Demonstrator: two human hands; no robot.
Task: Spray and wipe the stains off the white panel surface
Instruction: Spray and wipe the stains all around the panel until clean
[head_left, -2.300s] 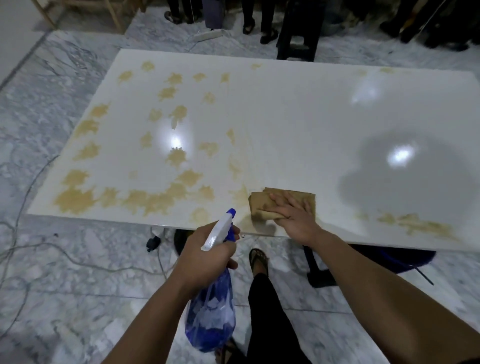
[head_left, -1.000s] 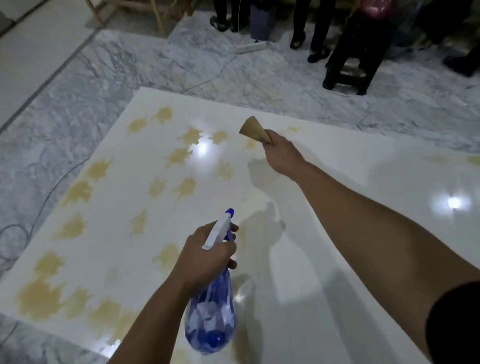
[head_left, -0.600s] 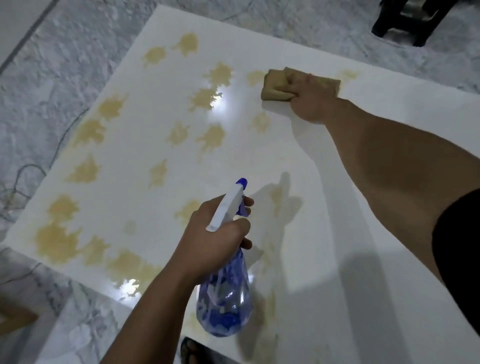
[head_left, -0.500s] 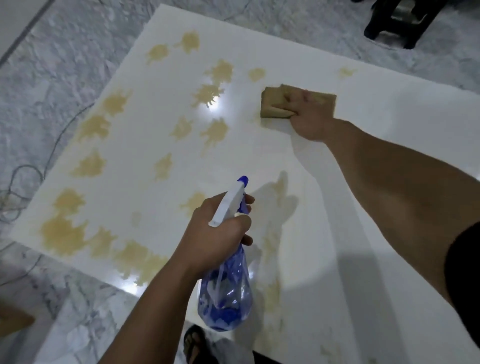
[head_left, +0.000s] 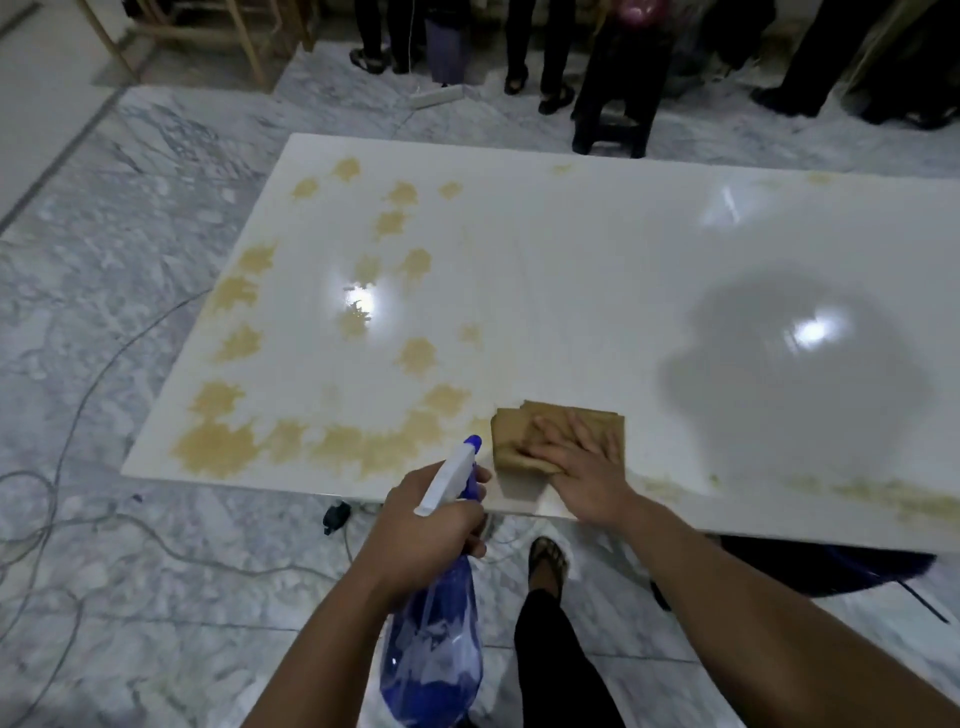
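- Wiping step is on: the right hand (head_left: 584, 467) lies flat, fingers (head_left: 558, 434) spread and pressing a folded brown cloth (head_left: 519, 441) onto the white panel (head_left: 571, 270) at its near edge.
- The left hand (head_left: 426, 525) has its fingers clenched round the neck of a blue spray bottle (head_left: 431, 654), held off the panel's edge.
- Next move probably calls for sweeping leftward from the cloth fingers, where tan stains (head_left: 363, 447) run along the edge and beyond.
- No readable label or brand anywhere.

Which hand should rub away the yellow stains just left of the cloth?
The right hand: it already presses the brown cloth beside those stains. The left hand holds the spray bottle.
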